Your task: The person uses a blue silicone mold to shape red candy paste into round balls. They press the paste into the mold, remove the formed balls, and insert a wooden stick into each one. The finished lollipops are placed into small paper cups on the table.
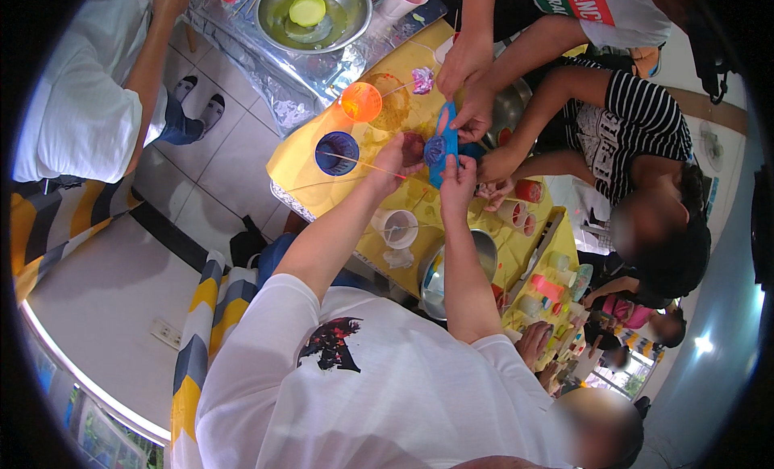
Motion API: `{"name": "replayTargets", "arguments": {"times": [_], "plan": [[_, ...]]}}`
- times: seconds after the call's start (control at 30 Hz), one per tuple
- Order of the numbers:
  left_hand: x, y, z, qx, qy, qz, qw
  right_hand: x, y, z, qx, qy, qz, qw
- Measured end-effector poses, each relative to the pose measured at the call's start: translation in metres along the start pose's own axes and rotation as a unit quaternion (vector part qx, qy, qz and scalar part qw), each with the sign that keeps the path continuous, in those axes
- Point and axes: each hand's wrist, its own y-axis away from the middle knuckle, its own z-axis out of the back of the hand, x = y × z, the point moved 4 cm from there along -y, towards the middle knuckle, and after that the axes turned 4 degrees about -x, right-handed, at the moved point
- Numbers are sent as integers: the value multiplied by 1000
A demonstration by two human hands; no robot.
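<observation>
Blue strip-like piece (449,146) is held over the yellow-covered table (292,158), long axis near-vertical in view, rounded part facing left. Lower end is pinched by right hand (459,183); reddish round piece (414,150) beside it is gripped by left hand (389,156). Upper end is held by co-worker's hands (476,112). Orange cup (360,102), blue cup (337,153) stand left. Metal bowl (484,255) is partly hidden by right forearm; left fingertips can't be made out.

A flat blue piece (436,151) with a round, ribbed middle is being held above the yellow surface (292,164); a dark-reddish rounded piece (413,149) is sitting in the left hand (391,159), just beside it.
</observation>
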Motion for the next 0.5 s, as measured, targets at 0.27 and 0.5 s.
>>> {"name": "replayTargets", "arguments": {"times": [0.27,0.5], "plan": [[-6,10,6,-20,51,-26,998,-9,-2,2,1,-4,2,1000],[-12,27,11,11,78,-90,993,-9,3,1,28,-48,2,998]]}}
